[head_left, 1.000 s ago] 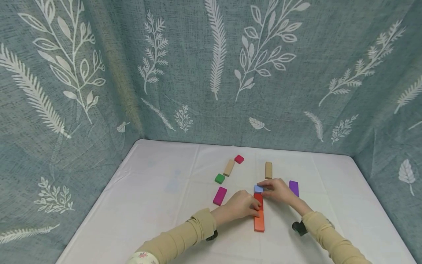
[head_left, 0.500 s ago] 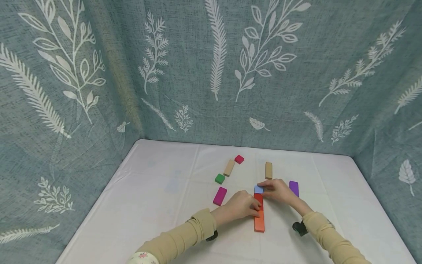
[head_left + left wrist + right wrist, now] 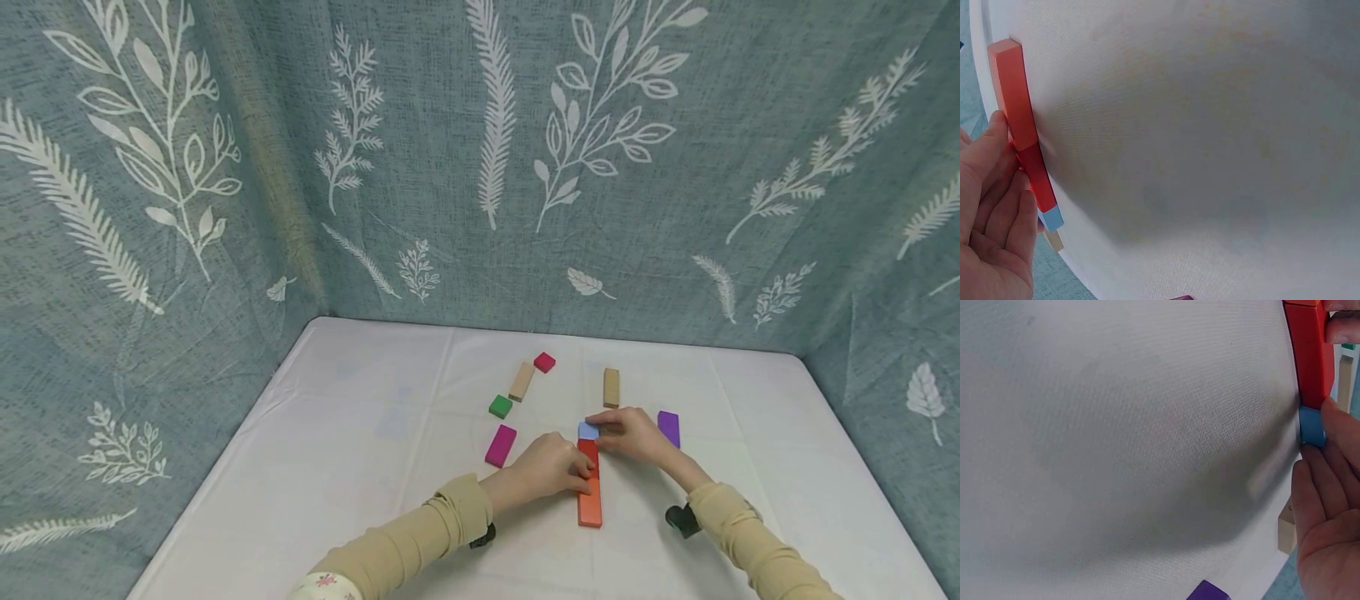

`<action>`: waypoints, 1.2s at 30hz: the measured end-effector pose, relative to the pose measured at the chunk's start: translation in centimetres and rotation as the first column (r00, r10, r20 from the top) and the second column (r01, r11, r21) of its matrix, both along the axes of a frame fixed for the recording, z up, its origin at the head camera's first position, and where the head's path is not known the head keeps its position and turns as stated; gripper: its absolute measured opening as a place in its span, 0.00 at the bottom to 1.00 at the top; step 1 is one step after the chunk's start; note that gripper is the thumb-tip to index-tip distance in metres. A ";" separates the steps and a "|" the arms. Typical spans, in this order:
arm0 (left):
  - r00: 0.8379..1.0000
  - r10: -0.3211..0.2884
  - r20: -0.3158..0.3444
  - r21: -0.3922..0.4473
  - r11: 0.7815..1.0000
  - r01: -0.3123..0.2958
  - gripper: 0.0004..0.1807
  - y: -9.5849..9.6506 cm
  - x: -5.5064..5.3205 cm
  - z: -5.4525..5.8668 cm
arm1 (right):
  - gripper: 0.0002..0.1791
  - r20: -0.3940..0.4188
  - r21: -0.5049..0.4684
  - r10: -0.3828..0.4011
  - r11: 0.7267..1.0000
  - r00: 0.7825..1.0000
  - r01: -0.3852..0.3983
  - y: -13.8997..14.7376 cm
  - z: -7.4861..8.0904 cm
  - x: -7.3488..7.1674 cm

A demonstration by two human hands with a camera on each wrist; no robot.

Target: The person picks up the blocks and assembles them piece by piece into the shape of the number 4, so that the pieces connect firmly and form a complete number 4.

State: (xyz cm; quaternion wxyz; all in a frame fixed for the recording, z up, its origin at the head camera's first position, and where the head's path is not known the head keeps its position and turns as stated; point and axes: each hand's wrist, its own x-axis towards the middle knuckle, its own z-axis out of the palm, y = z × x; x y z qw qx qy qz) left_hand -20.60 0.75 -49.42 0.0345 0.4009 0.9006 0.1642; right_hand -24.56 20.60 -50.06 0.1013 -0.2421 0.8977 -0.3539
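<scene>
An orange block, a red block and a small light-blue block lie end to end in a line on the table. With curled fingers, my left hand holds the line near the red-orange joint; its thumb touches the orange block and its other fingertips sit by the red one. At the far end, my right hand pinches the light-blue block between thumb and fingers. Part of the red block is hidden behind the left fingers.
Around the line lie a magenta block, a green cube, two plain wooden blocks, a crimson cube and a purple block. A white cloth covers the table; a leaf-patterned curtain hangs behind.
</scene>
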 end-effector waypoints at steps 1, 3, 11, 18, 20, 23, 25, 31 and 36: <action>1.000 0.000 -0.002 0.000 1.000 0.000 0.12 0.0 0.0 0.0 | 0.19 -0.004 0.004 0.004 1.000 1.000 -0.004 0.0 0.0 0.0; 1.000 0.000 -0.005 -0.002 1.000 0.000 0.12 0.0 0.0 0.1 | 0.19 -0.005 0.007 0.008 1.000 1.000 -0.008 0.0 0.0 0.0; 1.000 0.005 0.000 -0.001 1.000 -0.005 0.12 0.1 0.0 0.0 | 0.19 -0.020 0.015 0.008 1.000 1.000 -0.008 -0.1 0.0 0.1; 1.000 0.009 0.000 -0.015 1.000 -0.009 0.12 0.1 0.0 -0.1 | 0.19 -0.032 0.019 -0.002 1.000 0.999 0.002 -0.2 0.2 0.4; 1.000 0.008 0.001 -0.016 1.000 -0.008 0.12 0.1 0.1 -0.1 | 0.19 -0.030 0.019 -0.006 1.000 1.000 0.007 -0.2 0.3 0.4; 1.000 0.009 0.011 -0.013 1.000 -0.008 0.12 0.0 0.2 0.0 | 0.20 -0.013 0.009 -0.027 1.000 1.000 0.027 -0.2 0.3 0.5; 1.000 0.013 0.021 -0.010 1.000 -0.012 0.12 0.0 0.2 0.1 | 0.20 -0.007 0.002 -0.044 0.999 0.999 0.044 -0.2 0.4 0.5; 0.999 0.008 0.040 0.010 1.000 -0.008 0.12 -0.1 0.2 0.1 | 0.22 -0.009 -0.015 -0.109 0.994 0.994 0.109 0.0 1.0 0.9; 0.999 -0.001 0.037 0.020 1.000 0.000 0.12 -0.2 0.1 0.0 | 0.23 -0.040 -0.034 -0.167 0.986 0.985 0.165 0.4 1.5 1.1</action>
